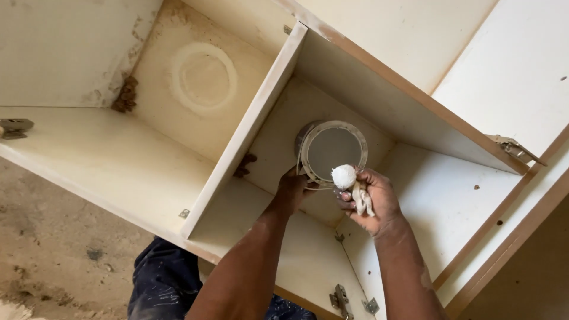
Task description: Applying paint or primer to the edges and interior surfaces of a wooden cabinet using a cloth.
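Head view: the left hand point(294, 188) is gripping the rim of a round tin point(332, 149), fingers curled on it, inside the cabinet's point(249, 127) right compartment. The right hand point(370, 198) is squeezing a white rag ball point(344, 176), touching the tin's edge.

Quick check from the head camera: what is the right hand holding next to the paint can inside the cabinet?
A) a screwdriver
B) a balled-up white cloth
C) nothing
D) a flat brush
B: the right hand grips a white cloth bunched into a ball, its tail hanging through the fingers, just at the rim of the open paint can, which the left hand steadies.
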